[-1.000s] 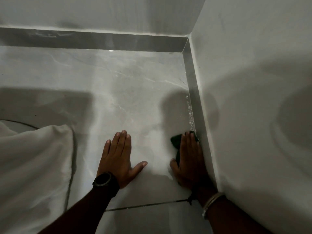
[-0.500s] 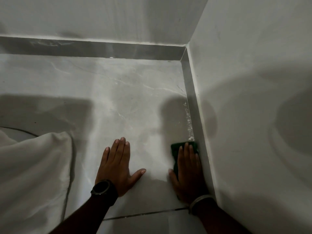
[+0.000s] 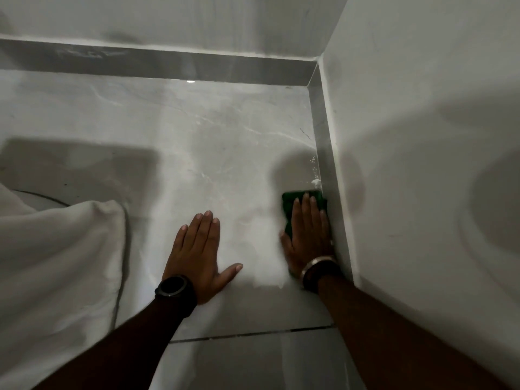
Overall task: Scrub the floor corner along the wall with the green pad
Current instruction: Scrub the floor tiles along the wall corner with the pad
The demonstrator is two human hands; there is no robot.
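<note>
A green pad (image 3: pixel 289 202) lies flat on the grey marble floor tile (image 3: pixel 225 142), tight against the skirting (image 3: pixel 327 175) of the right wall. My right hand (image 3: pixel 309 235) presses down on it with fingers stretched, covering most of it; only its far and left edges show. White residue and foam (image 3: pixel 315 175) sit along the floor edge just beyond the pad. My left hand (image 3: pixel 199 249) rests flat on the tile, fingers spread, holding nothing, about a hand's width left of the pad.
The right wall (image 3: pixel 422 164) and back wall (image 3: pixel 168 18) meet in a corner (image 3: pixel 316 70) at the far right. A white cloth (image 3: pixel 56 263) covers the left of the view. A tile joint (image 3: pixel 253 334) crosses the floor near me.
My right hand has slid the pad forward along the skirting, pushing foam ahead of it. The left hand has stayed planted on the tile.
</note>
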